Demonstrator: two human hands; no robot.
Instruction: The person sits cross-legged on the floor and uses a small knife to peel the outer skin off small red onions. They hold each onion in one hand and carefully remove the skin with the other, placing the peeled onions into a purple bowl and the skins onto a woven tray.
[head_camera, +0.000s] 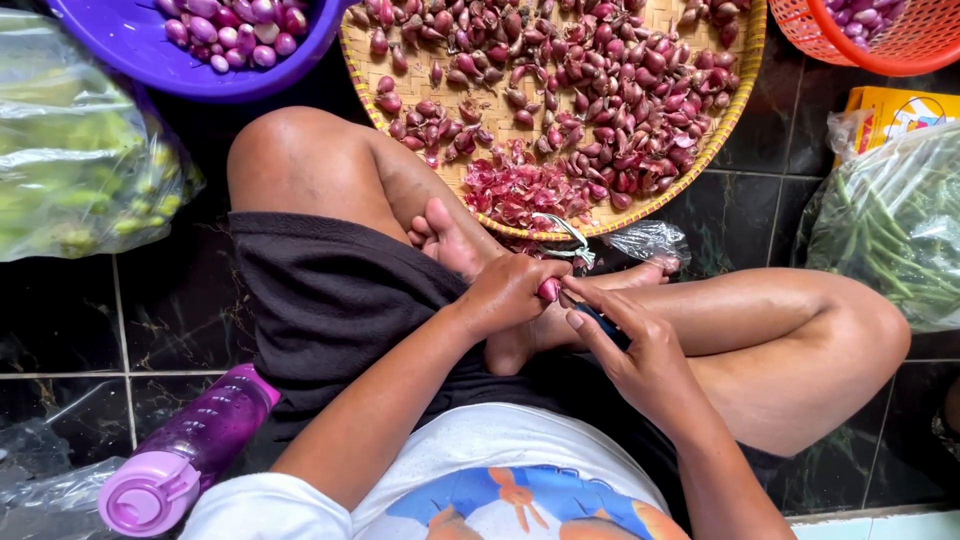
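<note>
1. Your left hand (505, 295) is pinching one small shallot (548, 290) between thumb & fingertips, held over your crossed legs just below the rim of the woven tray (745, 75). Keep that pinch firm but let the bulb's end poke out toward the blade.
2. Your right hand (640, 355) is closed round a dark-handled knife (600, 322), index finger stretched along it. The blade tip is hidden where it meets the bulb, so can't tell how deep it sits. Judging by the grip, work w/ short shallow strokes, skin only.
3. Keep the left thumb behind the cutting edge, not in its path; hands are touching here, so there's little margin.
4. Turn the bulb w/ the left fingertips rather than re-angling the knife; likely steadier.
5. The peel pile (515, 190) sits on the tray's near edge, w/ unpeeled shallots (600, 80) spread beyond it. Drop skins there, not on your lap.
6. Peeled bulbs (235, 30) are in the purple basin (150, 55) up left; it's a reach across your knee, so lift clear of the tray's rim.
7. Purple bottle (185, 455) lies by your left hip; mind the elbow.
</note>
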